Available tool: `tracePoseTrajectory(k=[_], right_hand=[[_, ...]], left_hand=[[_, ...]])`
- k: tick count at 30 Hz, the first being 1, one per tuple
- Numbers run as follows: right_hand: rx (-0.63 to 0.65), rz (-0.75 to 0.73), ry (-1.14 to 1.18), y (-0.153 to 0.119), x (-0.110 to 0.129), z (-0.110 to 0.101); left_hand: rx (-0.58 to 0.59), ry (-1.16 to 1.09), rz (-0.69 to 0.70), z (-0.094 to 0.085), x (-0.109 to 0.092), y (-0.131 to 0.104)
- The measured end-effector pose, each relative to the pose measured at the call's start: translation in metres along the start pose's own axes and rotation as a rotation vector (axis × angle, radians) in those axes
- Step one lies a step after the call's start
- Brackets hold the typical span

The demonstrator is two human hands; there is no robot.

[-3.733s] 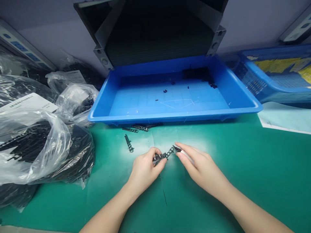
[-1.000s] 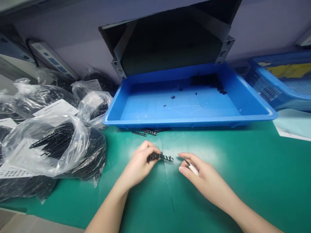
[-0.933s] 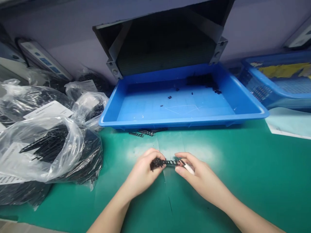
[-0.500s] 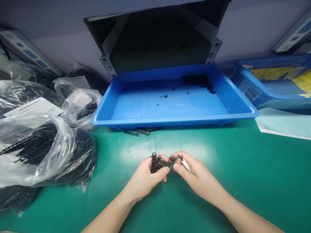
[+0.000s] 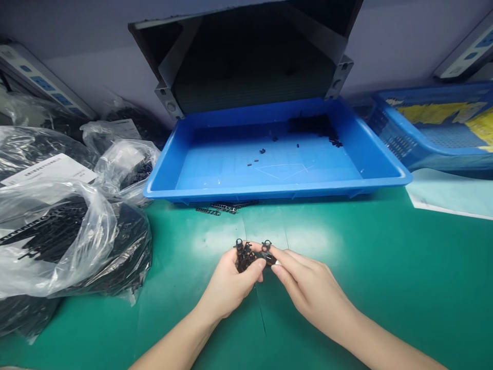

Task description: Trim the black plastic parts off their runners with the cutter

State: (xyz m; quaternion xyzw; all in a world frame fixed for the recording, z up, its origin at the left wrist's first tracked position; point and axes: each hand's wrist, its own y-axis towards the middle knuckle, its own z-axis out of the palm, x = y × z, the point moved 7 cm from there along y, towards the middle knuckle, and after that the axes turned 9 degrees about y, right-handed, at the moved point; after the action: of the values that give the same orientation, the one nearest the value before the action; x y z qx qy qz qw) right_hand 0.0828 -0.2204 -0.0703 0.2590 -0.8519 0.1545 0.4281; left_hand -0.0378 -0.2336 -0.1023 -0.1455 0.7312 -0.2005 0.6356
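My left hand [image 5: 233, 280] is closed around a cluster of small black plastic parts [image 5: 245, 257], low over the green table. Just right of it, my right hand [image 5: 308, 280] has its fingers pressed together on a slim tool, of which a dark end and a bit of white [image 5: 276, 262] show. A small black ring-shaped part [image 5: 266, 246] stands up between the two hands, at the fingertips. The hands nearly touch, and the fingers hide how the ring is held.
Ahead lies a blue tray [image 5: 277, 192] with black pieces inside. Black strips [image 5: 225, 207] rest before it. Clear bags [image 5: 73, 241] of black parts fill the left. On the right are a blue basket [image 5: 431, 149] and a pale sheet [image 5: 454, 192].
My right hand has turned over and moved slightly left, hiding most of the white tool. The black ring now stands more upright between the hands. My left hand has shifted slightly left.
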Motion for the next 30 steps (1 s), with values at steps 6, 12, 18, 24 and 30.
tracePoseTrajectory(k=[6,12,18,24,30], right_hand=[[-0.068,-0.055,-0.05,0.0,0.006,0.0],[-0.141,-0.105,-0.068,-0.002,0.011,-0.002],[-0.155,-0.097,-0.072,0.0,0.009,-0.002],[-0.168,-0.014,-0.069,0.002,-0.005,-0.006],[-0.157,0.056,-0.086,0.005,-0.01,-0.015]], left_hand=[[-0.013,-0.008,0.003,0.001,0.001,-0.001],[-0.047,-0.04,0.022,0.003,0.003,-0.001],[-0.045,0.033,0.026,0.006,0.003,-0.002],[-0.241,0.649,0.22,-0.029,-0.021,0.012],[-0.466,1.145,0.266,-0.075,-0.043,0.041]])
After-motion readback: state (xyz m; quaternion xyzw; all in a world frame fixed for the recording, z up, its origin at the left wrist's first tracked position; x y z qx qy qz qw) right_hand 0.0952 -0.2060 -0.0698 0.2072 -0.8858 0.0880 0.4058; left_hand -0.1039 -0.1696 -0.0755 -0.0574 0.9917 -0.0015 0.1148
